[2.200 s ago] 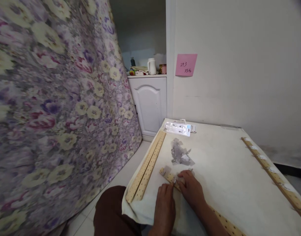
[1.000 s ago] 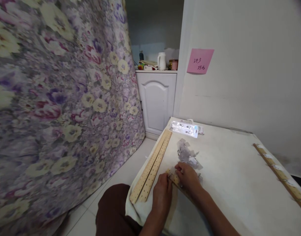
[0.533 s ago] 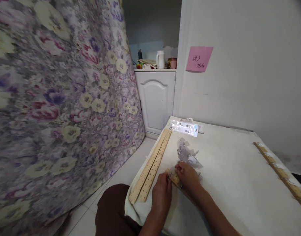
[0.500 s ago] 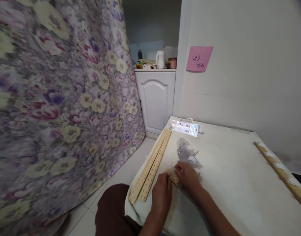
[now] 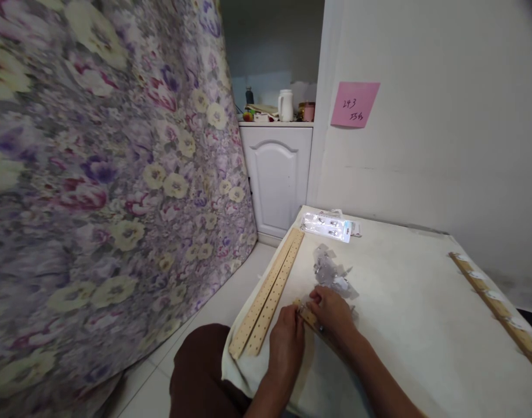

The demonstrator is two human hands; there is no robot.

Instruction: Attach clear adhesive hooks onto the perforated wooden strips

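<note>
A narrow wooden strip with holes [image 5: 308, 316] lies under my hands near the front of the cloth-covered table. My left hand [image 5: 286, 342] is closed at the strip's far end, fingertips pressed against its edge beside a small shiny metal piece [image 5: 300, 310]. Over the strip, my right hand [image 5: 334, 312] is closed in a pinch; whatever sits between its fingertips is too small to make out. Just beyond the right hand is a pile of small clear plastic bags [image 5: 329, 270]. Two pale perforated wooden strips [image 5: 272, 299] lie side by side to the left.
Clear packaging with metal clips [image 5: 326, 226] rests at the table's back left. Another wooden strip with white pieces along it [image 5: 494, 299] lies along the right side. A floral curtain [image 5: 118, 174] hangs left, a white cabinet [image 5: 279, 180] stands behind, and my knee [image 5: 200, 366] is beside the table.
The right fingertips have shifted very slightly toward the left hand over the strip. The view has moved a little; otherwise the hands and strips stay in place.
</note>
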